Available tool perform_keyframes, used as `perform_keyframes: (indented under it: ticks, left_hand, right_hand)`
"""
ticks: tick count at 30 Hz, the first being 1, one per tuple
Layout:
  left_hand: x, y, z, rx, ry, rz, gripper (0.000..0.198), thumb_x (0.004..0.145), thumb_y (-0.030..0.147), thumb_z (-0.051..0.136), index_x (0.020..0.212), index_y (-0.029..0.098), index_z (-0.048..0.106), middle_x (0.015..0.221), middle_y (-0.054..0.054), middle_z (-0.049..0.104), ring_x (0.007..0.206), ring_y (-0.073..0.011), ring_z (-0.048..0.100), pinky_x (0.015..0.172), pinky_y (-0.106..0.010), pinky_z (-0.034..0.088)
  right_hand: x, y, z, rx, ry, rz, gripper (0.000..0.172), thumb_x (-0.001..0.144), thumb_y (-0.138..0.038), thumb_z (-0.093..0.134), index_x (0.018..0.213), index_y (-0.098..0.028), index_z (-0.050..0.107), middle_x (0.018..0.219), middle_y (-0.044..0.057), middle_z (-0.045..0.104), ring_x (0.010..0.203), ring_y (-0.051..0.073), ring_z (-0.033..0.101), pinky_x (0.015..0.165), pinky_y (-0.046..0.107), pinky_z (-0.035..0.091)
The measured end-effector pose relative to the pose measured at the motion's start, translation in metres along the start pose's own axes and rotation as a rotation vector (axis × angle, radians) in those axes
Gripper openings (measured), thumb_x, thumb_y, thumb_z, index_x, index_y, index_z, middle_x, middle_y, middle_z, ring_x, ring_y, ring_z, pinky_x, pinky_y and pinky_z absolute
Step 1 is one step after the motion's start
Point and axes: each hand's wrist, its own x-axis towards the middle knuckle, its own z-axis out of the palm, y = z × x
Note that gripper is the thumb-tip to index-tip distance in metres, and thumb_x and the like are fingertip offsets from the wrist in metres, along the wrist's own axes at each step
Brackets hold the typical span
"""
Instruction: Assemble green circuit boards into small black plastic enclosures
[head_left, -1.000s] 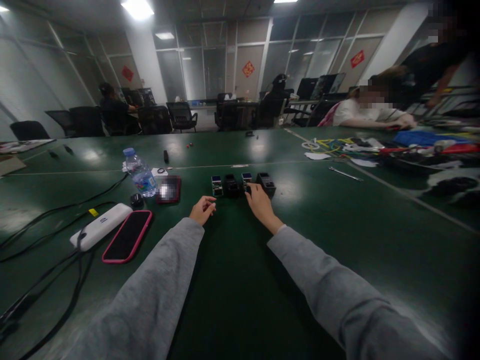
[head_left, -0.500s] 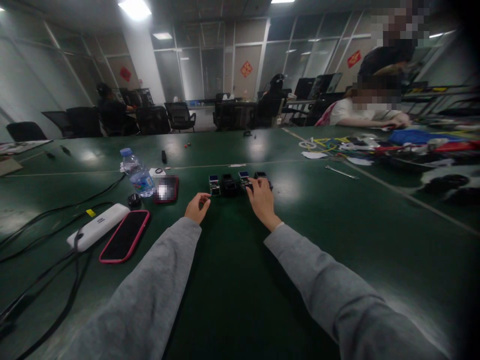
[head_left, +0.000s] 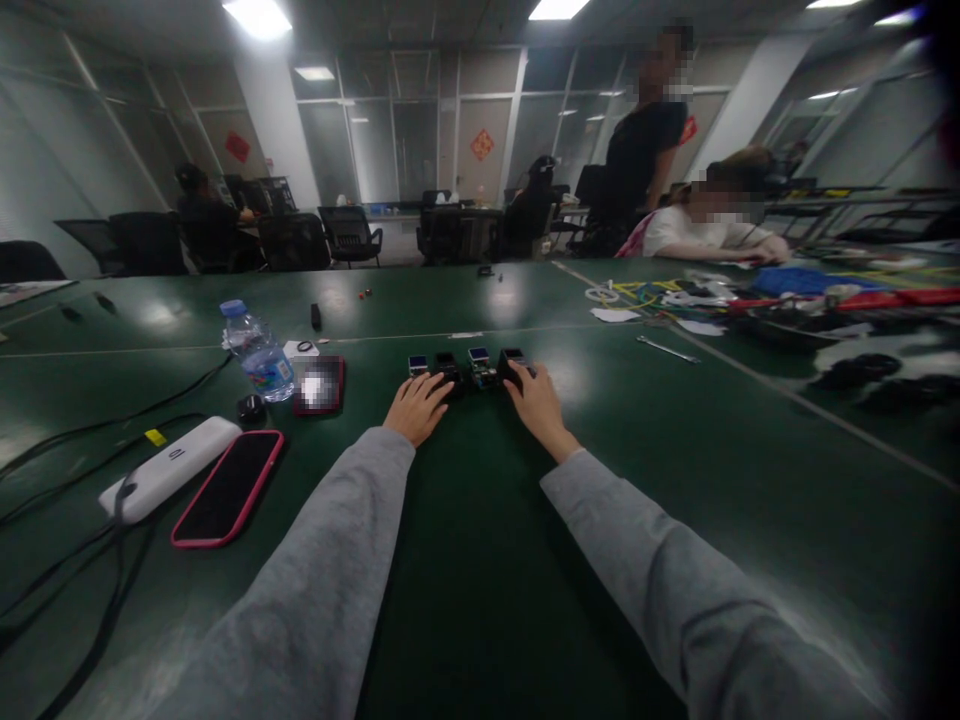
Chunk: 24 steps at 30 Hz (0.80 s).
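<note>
Several small boxy electronic devices with little screens stand in a row across the green table [head_left: 465, 520]. My left hand [head_left: 417, 410] lies over the two left ones, a device with a blue-white screen [head_left: 418, 364] and a black device [head_left: 448, 366]; its fingers are spread. To their right is a device with a bare circuit board [head_left: 481, 368], touched by neither hand. At the row's right end, my right hand [head_left: 541, 408] has its thumb and fingers around a black boxy device [head_left: 513, 358], partly hidden by the fingers.
On the left are a water bottle [head_left: 259, 352], a red-edged item [head_left: 320, 385], a white power bank [head_left: 172, 468], a pink-cased phone [head_left: 229, 490] and black cables [head_left: 120, 590]. A wrench [head_left: 667, 349] and a cable heap [head_left: 750, 295] lie right. People are beyond.
My left hand has moved right onto the left devices, fingers spreading. My right hand has shifted from the bare-board device to the black one at the end. A standing person has moved left.
</note>
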Motion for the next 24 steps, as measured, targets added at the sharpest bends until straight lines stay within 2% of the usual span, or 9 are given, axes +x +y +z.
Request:
perform_keyframes:
  ticks: [7,10,13,16,19,24]
  left_hand:
    - [-0.002,-0.002,0.0,-0.045,0.005,-0.028,0.044,0.09,0.031,0.042,0.134,0.027,0.043,0.143,-0.005,0.042,0.133,-0.0256,0.032,0.111,-0.046,0.022]
    - [-0.002,-0.002,-0.003,-0.034,0.053,-0.057,0.043,0.091,0.032,0.041,0.133,0.025,0.045,0.142,-0.006,0.043,0.133,-0.0257,0.033,0.111,-0.045,0.022]
    - [-0.004,-0.011,-0.008,-0.007,0.12,-0.146,0.041,0.092,0.031,0.036,0.131,0.023,0.047,0.14,-0.007,0.045,0.132,-0.025,0.034,0.11,-0.045,0.024]
    - [-0.008,-0.026,-0.01,0.03,0.168,-0.309,0.041,0.093,0.03,0.031,0.13,0.021,0.047,0.137,-0.008,0.048,0.127,-0.0243,0.039,0.106,-0.044,0.031]
    - [-0.011,-0.037,-0.005,0.045,0.146,-0.38,0.041,0.093,0.029,0.033,0.129,0.017,0.047,0.137,-0.011,0.048,0.126,-0.0253,0.04,0.105,-0.045,0.034]
    - [-0.013,-0.038,0.005,0.084,0.078,-0.349,0.04,0.091,0.027,0.037,0.128,0.018,0.047,0.137,-0.012,0.048,0.126,-0.0273,0.039,0.103,-0.048,0.034]
  right_hand:
    - [0.003,0.006,0.005,0.087,-0.006,0.038,0.043,0.088,-0.031,0.051,0.13,-0.023,0.048,0.117,0.013,0.043,0.104,0.028,0.05,0.085,0.043,0.048]
    - [0.005,0.01,0.007,0.161,0.019,0.069,0.042,0.086,-0.029,0.051,0.128,-0.023,0.051,0.114,0.012,0.046,0.101,0.026,0.051,0.085,0.043,0.047]
    - [0.007,0.013,0.006,0.25,0.064,0.102,0.042,0.086,-0.03,0.05,0.127,-0.022,0.052,0.107,0.011,0.05,0.098,0.025,0.051,0.087,0.043,0.046]
    - [0.009,0.013,0.003,0.31,0.117,0.128,0.041,0.086,-0.031,0.05,0.125,-0.02,0.054,0.105,0.012,0.051,0.1,0.025,0.049,0.092,0.042,0.043]
    - [0.01,0.013,0.0,0.346,0.139,0.212,0.041,0.086,-0.033,0.049,0.124,-0.019,0.055,0.107,0.013,0.05,0.101,0.025,0.048,0.094,0.042,0.041]
    - [0.012,0.017,0.0,0.388,0.116,0.268,0.043,0.087,-0.038,0.048,0.126,-0.02,0.053,0.106,0.012,0.051,0.098,0.025,0.049,0.093,0.042,0.04]
